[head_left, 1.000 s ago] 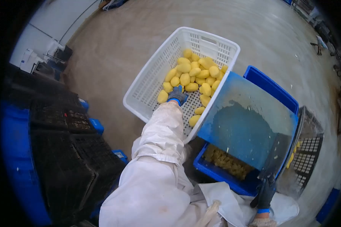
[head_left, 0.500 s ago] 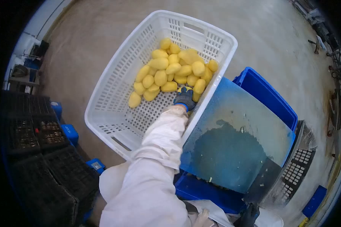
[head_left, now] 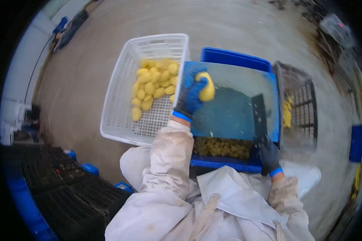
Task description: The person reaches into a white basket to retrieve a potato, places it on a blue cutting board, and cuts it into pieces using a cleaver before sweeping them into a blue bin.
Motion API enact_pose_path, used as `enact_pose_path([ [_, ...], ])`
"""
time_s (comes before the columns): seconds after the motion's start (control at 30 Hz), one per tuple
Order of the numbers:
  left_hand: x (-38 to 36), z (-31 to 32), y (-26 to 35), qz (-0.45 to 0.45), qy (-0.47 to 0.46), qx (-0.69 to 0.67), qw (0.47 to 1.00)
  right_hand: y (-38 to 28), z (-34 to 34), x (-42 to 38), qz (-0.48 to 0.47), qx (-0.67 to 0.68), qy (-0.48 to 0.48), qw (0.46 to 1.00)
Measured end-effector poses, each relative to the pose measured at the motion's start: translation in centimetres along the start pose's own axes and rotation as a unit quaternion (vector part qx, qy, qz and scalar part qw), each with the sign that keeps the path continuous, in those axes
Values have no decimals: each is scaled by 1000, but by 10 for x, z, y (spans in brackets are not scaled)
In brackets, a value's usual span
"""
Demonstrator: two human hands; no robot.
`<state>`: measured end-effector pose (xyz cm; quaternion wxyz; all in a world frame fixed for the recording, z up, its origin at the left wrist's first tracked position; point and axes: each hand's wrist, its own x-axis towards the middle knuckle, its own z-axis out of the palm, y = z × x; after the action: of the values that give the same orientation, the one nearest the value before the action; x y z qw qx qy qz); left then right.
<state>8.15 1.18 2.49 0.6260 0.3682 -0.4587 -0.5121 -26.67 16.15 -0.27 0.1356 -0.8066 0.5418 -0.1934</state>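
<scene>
My left hand (head_left: 192, 92), in a blue glove, is closed round a peeled yellow potato (head_left: 206, 87). It is raised over the left edge of a wet blue cutting board (head_left: 229, 108). My right hand (head_left: 268, 154), in a dark glove, grips the handle of a knife (head_left: 260, 114) with a broad dark blade. That blade lies over the right part of the board. To the left, a white perforated crate (head_left: 114, 100) holds a heap of peeled potatoes (head_left: 151, 82). Below the board's near edge, cut pieces (head_left: 223, 148) fill part of a blue bin (head_left: 225, 162).
A dark mesh crate (head_left: 305, 108) with some yellow pieces (head_left: 287, 112) stands right of the board. The blue bin's far rim (head_left: 237, 57) shows behind the board. Stacked black crates (head_left: 68, 193) are at lower left. Wet concrete floor (head_left: 84, 80) surrounds the work.
My left hand has come up out of the white crate with a potato and moved right to the board. The view has turned right, bringing my right hand and the knife more fully into sight.
</scene>
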Motion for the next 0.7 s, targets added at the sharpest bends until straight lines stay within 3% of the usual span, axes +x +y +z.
enact_pose_path([
  [0.07, -41, 73, -10, -4, -25, 190, 982, 4, 9, 1, 40, 99, 46, 993],
  [0.1, -53, 96, -25, -4, -40, 187, 982, -4, 4, 0, 51, 96, 56, 992],
  [0.13, -66, 110, -50, 24, -43, 269, 962, -17, -1, 0, 221, 272, 22, 936],
  [0.17, -78, 115, -70, 47, -43, 350, 935, -31, -8, -4, 375, 435, -16, 818],
  [0.2, -83, 114, -78, 48, -51, 349, 935, -39, -14, -7, 379, 436, -10, 816],
  [0.27, -91, 101, -91, 58, -69, 562, 822, -54, -25, -16, 366, 434, -10, 823],
  [0.37, -91, 70, -90, 64, -11, 520, 852, -64, -30, -26, 340, 445, -17, 828],
  [0.43, -98, 63, -94, 46, -17, 544, 838, -73, -28, -26, 302, 447, -17, 842],
  [0.5, -104, 67, -86, 27, -25, 563, 826, -83, -26, -21, 165, 324, 2, 932],
  [0.57, -108, 77, -85, 78, 9, 576, 813, -84, -7, -20, 177, 297, -4, 938],
  [0.7, -107, 82, -96, 95, 16, 608, 788, -95, -5, -18, 227, 220, -52, 947],
])
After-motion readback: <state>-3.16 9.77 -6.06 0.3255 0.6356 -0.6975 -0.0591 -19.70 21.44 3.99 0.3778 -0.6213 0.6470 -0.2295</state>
